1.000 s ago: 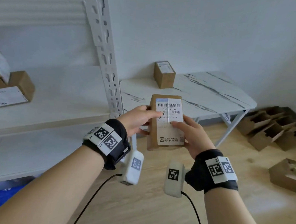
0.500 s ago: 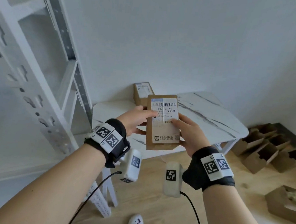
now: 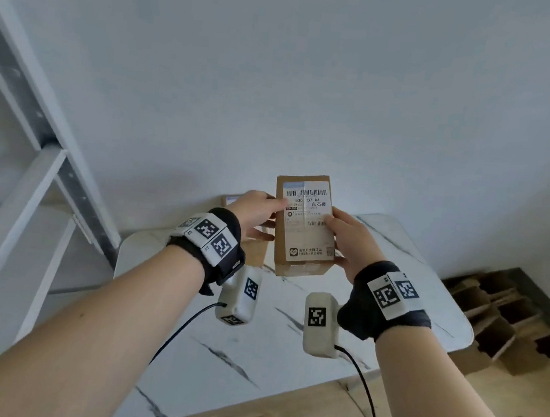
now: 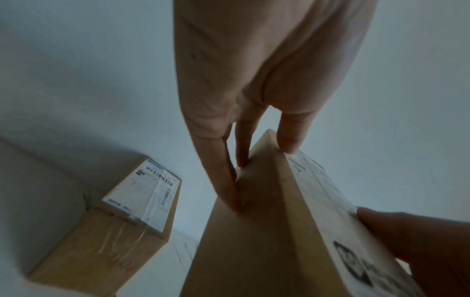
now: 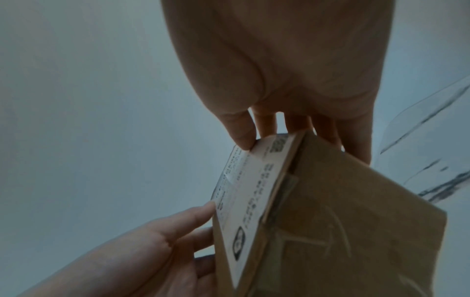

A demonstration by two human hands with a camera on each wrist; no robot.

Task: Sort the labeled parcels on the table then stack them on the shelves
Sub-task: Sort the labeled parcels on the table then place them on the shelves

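I hold a brown cardboard parcel (image 3: pixel 304 225) upright in front of me above the table, its white barcode label facing me. My left hand (image 3: pixel 258 211) grips its left edge, thumb on the label and fingers (image 4: pixel 221 170) along the side. My right hand (image 3: pixel 348 241) grips the right edge, thumb on the label and fingers behind, as the right wrist view shows on the same parcel (image 5: pixel 343 221). A second labeled parcel (image 4: pixel 122 231) stands on the white marble-look table (image 3: pixel 285 352), mostly hidden behind my left hand in the head view.
A white metal shelf rack (image 3: pixel 50 167) rises at the left, beside the table. Several open cardboard boxes (image 3: pixel 499 317) lie on the wooden floor to the right. A plain white wall stands behind the table.
Both hands have kept their hold and raised the parcel a little. My view has swung right and closer to the table, so the shelf with its stacked parcels has left the picture.
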